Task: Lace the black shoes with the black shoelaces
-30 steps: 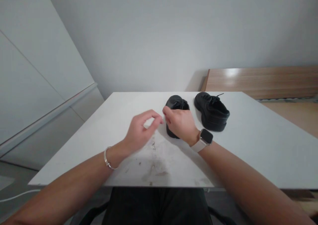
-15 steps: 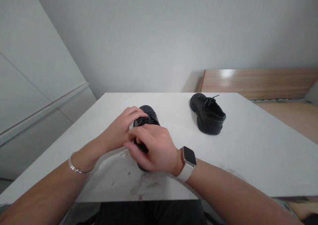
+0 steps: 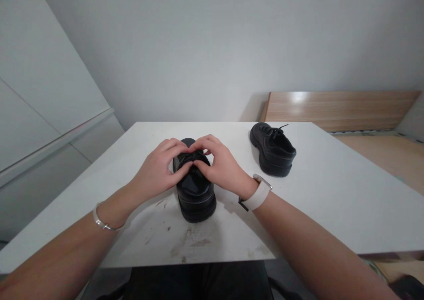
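Note:
A black lace-up shoe (image 3: 195, 198) stands on the white table with its heel toward me and its toe pointing away. My left hand (image 3: 162, 165) is at the left of its laces, thumb and fingertips closed on the lace area. From the right, my right hand (image 3: 221, 163) meets it there, thumb and fingers pinched over the same laces. The fingertips of both hands nearly touch, and they hide the lace ends. A second black shoe (image 3: 276, 154) stands at the back right, its lace tied and sticking up.
The white table (image 3: 314, 203) has brown smudges near its front edge. Behind it is a grey wall, with a wooden headboard (image 3: 334, 110) at the back right. A white cabinet (image 3: 43, 101) is on the left.
My right hand has moved forward from above the shoe opening to the laces, uncovering the shoe's heel. The left hand's thumb now shows against the laces.

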Available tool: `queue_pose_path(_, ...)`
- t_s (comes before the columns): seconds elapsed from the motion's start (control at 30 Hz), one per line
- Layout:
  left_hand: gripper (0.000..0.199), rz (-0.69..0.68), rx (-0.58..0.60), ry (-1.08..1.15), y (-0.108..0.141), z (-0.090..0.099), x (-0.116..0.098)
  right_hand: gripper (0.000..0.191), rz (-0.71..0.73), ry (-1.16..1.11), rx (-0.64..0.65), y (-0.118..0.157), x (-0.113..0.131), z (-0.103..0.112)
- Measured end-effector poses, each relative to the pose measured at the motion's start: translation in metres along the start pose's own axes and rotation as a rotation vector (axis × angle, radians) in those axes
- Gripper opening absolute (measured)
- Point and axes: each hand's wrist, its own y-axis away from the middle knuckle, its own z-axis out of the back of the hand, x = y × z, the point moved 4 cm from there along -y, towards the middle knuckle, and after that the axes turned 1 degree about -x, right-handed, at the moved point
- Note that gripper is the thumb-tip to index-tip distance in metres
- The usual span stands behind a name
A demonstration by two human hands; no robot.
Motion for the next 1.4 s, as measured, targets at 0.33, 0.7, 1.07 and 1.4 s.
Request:
queue_pose_path(0.33, 0.009, -0.123, -0.241, -0.018, 0.003, 0.006, -0.005, 0.02, 0.302, 0.223, -0.095, 0.007, -0.005, 0.002)
queue_pose_path(0.7, 0.005, -0.118, -0.246, 0.111, 0.003, 0.005, -0.003, 0.02, 0.427, 0.197, -0.221, 0.015, 0.006, 0.004)
queue_pose_path(1.07, 0.011, 0.018, -0.077, 0.599, 0.002, 0.004, 0.004, 0.018, 0.294, -0.04, -0.437, 0.019, 0.012, 0.014)
queue_pose_path(1.4, 0.018, 0.072, -0.027, 0.355, -0.005, 0.027, 0.026, 0.014, -0.042, -0.152, -0.134, 0.004, -0.041, 0.004)
